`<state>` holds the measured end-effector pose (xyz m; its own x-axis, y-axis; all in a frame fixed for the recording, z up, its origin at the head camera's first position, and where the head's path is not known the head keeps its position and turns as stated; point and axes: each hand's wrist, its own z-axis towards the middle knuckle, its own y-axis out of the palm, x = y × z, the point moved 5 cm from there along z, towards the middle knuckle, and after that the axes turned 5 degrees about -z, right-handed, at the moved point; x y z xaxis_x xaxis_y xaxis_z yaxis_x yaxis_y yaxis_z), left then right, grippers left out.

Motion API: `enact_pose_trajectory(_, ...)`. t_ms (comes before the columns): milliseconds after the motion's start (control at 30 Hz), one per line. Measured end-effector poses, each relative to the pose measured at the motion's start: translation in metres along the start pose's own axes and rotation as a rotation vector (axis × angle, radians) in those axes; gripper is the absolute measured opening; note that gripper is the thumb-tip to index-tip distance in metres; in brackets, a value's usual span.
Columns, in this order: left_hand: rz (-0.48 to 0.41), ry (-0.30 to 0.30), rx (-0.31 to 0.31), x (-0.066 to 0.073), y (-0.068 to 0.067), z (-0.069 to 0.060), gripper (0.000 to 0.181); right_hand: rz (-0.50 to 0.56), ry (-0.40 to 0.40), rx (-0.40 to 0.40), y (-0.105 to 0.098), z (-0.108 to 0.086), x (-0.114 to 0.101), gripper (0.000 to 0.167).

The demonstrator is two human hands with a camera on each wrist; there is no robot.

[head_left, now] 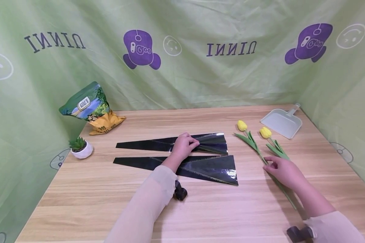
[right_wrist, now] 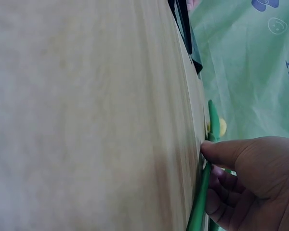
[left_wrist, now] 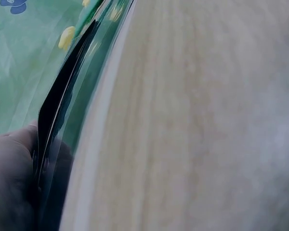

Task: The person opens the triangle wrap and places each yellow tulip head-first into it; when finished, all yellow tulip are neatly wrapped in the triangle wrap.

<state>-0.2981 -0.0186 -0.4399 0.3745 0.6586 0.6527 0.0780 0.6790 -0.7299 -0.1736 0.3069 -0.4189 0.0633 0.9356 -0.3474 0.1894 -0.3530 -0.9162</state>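
Note:
Two black, glossy tapered flower sleeves lie side by side: the far sleeve [head_left: 213, 143] and the near sleeve [head_left: 210, 167]. My left hand [head_left: 184, 146] reaches over the near one and pinches the far one around its middle, where the film puckers. From the left wrist, this black film [left_wrist: 58, 101] stands slightly raised beside the fingers. On the right, my right hand [head_left: 284, 171] pinches the green stem of a yellow tulip [head_left: 242, 126] between thumb and fingers. A second yellow tulip [head_left: 265, 132] lies just right of it, its stem partly hidden by that hand.
A grey dustpan [head_left: 282, 123] lies at the back right of the wooden table [head_left: 216, 216]. At the left are a green and yellow bag [head_left: 92, 108] and a small succulent in a white pot [head_left: 82, 152]. Green printed cloth [head_left: 188, 81] hangs around the table.

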Motion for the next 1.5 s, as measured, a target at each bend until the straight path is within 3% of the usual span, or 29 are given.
enact_pose_trajectory(300,-0.033,0.004,0.013,0.0,-0.001,0.001,0.017,0.061,0.022,0.023,-0.002,0.0,-0.002,0.044)
enact_pose_trajectory(500,-0.08,-0.031,0.019,-0.001,-0.001,0.002,0.018,0.119,0.052,0.046,-0.004,0.001,-0.002,0.042)
enact_pose_trajectory(767,-0.119,-0.049,0.041,-0.001,-0.003,0.002,0.017,0.236,0.038,0.011,-0.002,0.004,-0.003,0.053)
enact_pose_trajectory(1100,-0.138,-0.006,0.086,0.0,-0.005,0.002,0.017,0.643,0.023,-0.019,-0.007,0.011,-0.019,0.046)
enact_pose_trajectory(1300,-0.092,0.023,0.109,0.002,-0.007,-0.001,0.017,0.915,-0.034,0.022,-0.018,0.015,-0.031,0.01)
enact_pose_trajectory(1500,-0.012,0.033,0.099,0.005,-0.011,-0.002,0.017,1.069,-0.103,0.079,-0.028,0.019,-0.04,0.017)
